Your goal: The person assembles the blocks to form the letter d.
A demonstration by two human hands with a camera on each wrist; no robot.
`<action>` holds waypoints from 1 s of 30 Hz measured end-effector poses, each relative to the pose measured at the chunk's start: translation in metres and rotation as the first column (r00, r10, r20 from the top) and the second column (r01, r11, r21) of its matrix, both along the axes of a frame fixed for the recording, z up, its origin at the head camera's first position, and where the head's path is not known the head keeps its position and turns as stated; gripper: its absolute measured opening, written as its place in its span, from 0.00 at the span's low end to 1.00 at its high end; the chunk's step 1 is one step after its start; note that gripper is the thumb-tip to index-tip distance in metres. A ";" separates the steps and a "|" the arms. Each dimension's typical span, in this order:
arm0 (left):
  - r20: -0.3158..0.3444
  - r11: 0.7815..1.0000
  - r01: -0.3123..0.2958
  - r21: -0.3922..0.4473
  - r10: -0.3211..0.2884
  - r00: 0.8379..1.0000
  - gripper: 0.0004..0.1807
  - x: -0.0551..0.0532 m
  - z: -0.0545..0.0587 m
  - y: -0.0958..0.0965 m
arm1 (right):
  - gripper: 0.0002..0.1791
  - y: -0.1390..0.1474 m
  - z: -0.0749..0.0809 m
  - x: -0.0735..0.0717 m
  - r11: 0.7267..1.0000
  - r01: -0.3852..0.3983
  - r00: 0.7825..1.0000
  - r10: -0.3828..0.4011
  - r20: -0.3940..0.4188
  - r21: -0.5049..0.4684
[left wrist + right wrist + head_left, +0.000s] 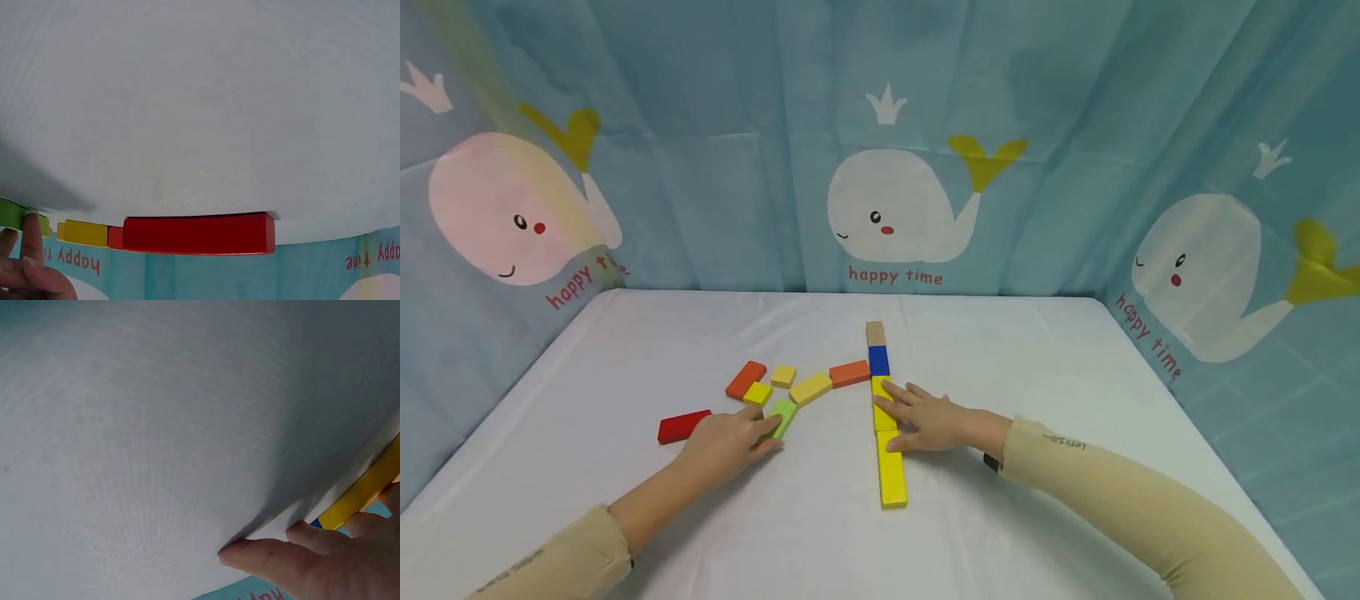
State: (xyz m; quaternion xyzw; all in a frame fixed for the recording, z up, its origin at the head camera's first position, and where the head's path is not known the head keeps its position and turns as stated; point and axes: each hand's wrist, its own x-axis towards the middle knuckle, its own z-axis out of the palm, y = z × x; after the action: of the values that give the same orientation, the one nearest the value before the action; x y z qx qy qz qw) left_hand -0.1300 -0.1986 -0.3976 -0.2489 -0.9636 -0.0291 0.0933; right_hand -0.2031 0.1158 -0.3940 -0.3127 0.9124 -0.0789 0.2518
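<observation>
My left hand [726, 446] has its thumb and fingers on a light green block [786, 413], with the near part of the block hidden by the fingers. In the left wrist view a finger lies against this block's side. My right hand [931, 421] rests with spread, fairly straight fingers on two long yellow blocks [892, 483] laid end to end. Beyond them in the same column lie a blue block [878, 360] and a tan block [876, 333]. An orange block [850, 374] and a pale yellow block [810, 389] run from the column's left side toward the green one.
Left of the row are a red-orange block [745, 380], a small yellow block [758, 394] and a small pale yellow block [784, 377]. A red block [681, 427] lies by the left wrist. White cloth [1037, 350] covers the table, with a whale-print curtain [715, 208] around it.
</observation>
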 end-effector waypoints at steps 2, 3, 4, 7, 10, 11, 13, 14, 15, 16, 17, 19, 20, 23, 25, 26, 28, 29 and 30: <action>-0.005 1.000 -0.003 0.000 0.003 1.000 0.24 0.000 0.000 0.001 | 0.43 0.000 0.000 0.000 1.000 -0.001 1.000 0.001 0.000 0.001; -0.008 1.000 -0.004 -0.001 0.004 1.000 0.24 0.000 0.000 0.001 | 0.43 0.000 0.000 -0.001 1.000 -0.001 1.000 0.001 0.000 0.001; -0.010 1.000 -0.005 -0.002 0.005 1.000 0.24 0.000 -0.001 0.002 | 0.43 0.000 0.000 -0.001 1.000 -0.002 1.000 0.002 0.000 0.002; -0.017 1.000 -0.008 -0.007 0.008 1.000 0.24 0.000 -0.001 0.003 | 0.43 0.000 0.000 -0.001 1.000 -0.002 1.000 0.002 0.000 0.006; -0.016 1.000 -0.013 -0.012 0.013 1.000 0.25 0.000 0.000 0.004 | 0.43 0.000 0.000 -0.001 1.000 0.000 1.000 0.000 -0.003 0.009; -0.014 1.000 -0.014 -0.015 0.014 1.000 0.25 0.000 0.000 0.004 | 0.44 -0.001 0.000 -0.001 1.000 0.002 1.000 -0.002 -0.004 0.010; -0.006 1.000 -0.019 -0.016 0.019 1.000 0.25 0.000 0.001 0.004 | 0.44 -0.001 0.000 -0.001 1.000 0.005 1.000 -0.005 -0.004 0.009; -0.001 1.000 -0.025 -0.016 0.025 1.000 0.26 0.000 0.001 0.004 | 0.44 -0.001 0.000 -0.001 1.000 0.005 1.000 -0.005 -0.004 0.009; 0.001 1.000 -0.026 -0.012 0.026 1.000 0.26 0.001 0.001 0.003 | 0.44 -0.001 0.000 0.000 1.000 0.006 1.000 -0.006 -0.005 0.008; -0.002 1.000 -0.026 -0.005 0.026 1.000 0.26 0.001 0.001 0.001 | 0.44 -0.001 0.001 0.000 1.000 0.006 1.000 -0.006 -0.005 0.008; -0.013 1.000 -0.025 0.003 0.025 1.000 0.26 0.001 0.001 -0.001 | 0.44 -0.001 0.001 0.000 1.000 0.005 1.000 -0.005 -0.007 0.008; -0.056 1.000 -0.014 0.019 0.015 0.998 0.26 0.001 0.001 -0.009 | 0.44 -0.001 0.001 0.001 1.000 0.005 1.000 -0.004 -0.008 0.007; -0.088 1.000 -0.003 0.029 0.006 0.996 0.26 0.001 0.001 -0.013 | 0.44 -0.001 0.001 0.001 1.000 0.003 1.000 -0.003 -0.009 0.005; -0.181 0.998 0.028 0.049 -0.019 0.983 0.26 0.000 0.001 -0.029 | 0.43 -0.001 0.001 0.001 1.000 0.000 1.000 0.000 -0.008 0.000; -0.211 0.999 0.027 0.047 -0.017 0.977 0.28 0.000 0.000 -0.042 | 0.43 0.000 0.002 0.001 1.000 -0.003 1.000 0.003 -0.008 -0.004; -0.213 0.999 0.022 0.042 -0.012 0.977 0.29 0.000 0.000 -0.048 | 0.43 0.000 0.002 0.001 1.000 -0.005 1.000 0.005 -0.008 -0.004; -0.179 1.000 0.004 0.031 0.002 0.984 0.31 0.000 0.000 -0.061 | 0.43 0.001 0.002 0.001 1.000 -0.011 1.000 0.011 -0.009 -0.003; -0.157 1.000 -0.005 0.021 0.008 0.988 0.32 0.001 0.001 -0.068 | 0.43 0.001 0.002 0.001 1.000 -0.013 1.000 0.013 -0.009 -0.004; -0.130 1.000 -0.017 0.011 0.018 0.991 0.32 0.001 0.001 -0.074 | 0.43 0.001 0.002 0.001 1.000 -0.014 1.000 0.014 -0.009 -0.003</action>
State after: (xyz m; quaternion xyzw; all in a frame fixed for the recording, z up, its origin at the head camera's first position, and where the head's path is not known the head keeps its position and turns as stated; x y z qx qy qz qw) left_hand -0.1289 -0.2725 -0.3964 -0.2414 -0.9574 -0.0169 0.1576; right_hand -0.2021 0.1169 -0.3915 -0.3198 0.9112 -0.0774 0.2479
